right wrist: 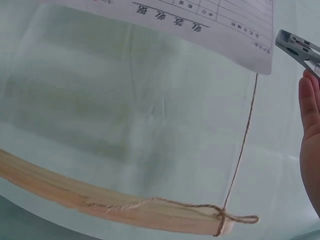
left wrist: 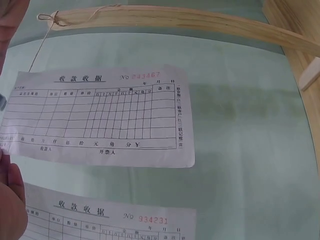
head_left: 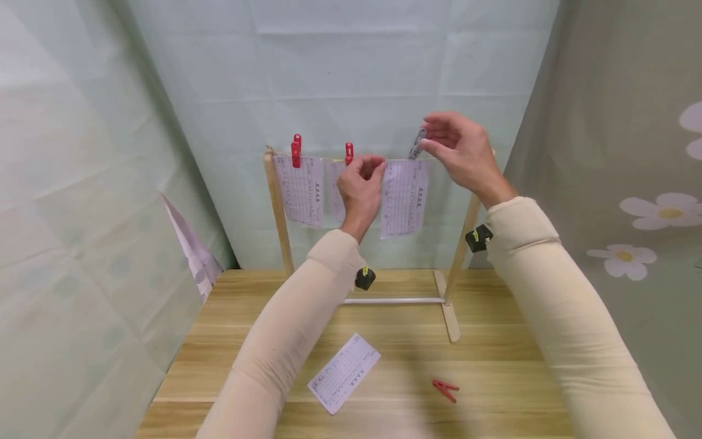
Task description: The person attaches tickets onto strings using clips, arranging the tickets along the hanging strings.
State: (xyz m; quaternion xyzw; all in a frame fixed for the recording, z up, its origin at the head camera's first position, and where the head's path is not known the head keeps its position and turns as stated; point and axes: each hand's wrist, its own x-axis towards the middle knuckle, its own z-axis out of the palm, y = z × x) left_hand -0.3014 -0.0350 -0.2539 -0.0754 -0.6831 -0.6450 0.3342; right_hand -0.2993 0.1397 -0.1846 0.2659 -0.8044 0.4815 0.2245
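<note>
A printed paper slip (head_left: 404,198) hangs at the right part of a string, its ruled front showing in the left wrist view. My left hand (head_left: 362,190) pinches its upper left corner at the string. My right hand (head_left: 463,149) holds a grey clothespin (head_left: 418,144) between thumb and fingers, at the slip's top edge near the right corner. In the right wrist view the clothespin (right wrist: 298,48) lies close beside the paper; whether it touches, I cannot tell. A second slip (head_left: 336,189), partly behind my left hand, hangs under a red clothespin (head_left: 349,152).
At the string's left end another red clothespin (head_left: 297,151) holds a slip (head_left: 300,192). The wooden frame (head_left: 278,213) stands at the table's back. On the tabletop (head_left: 510,360) lie a loose slip (head_left: 344,373) and a red clothespin (head_left: 445,389).
</note>
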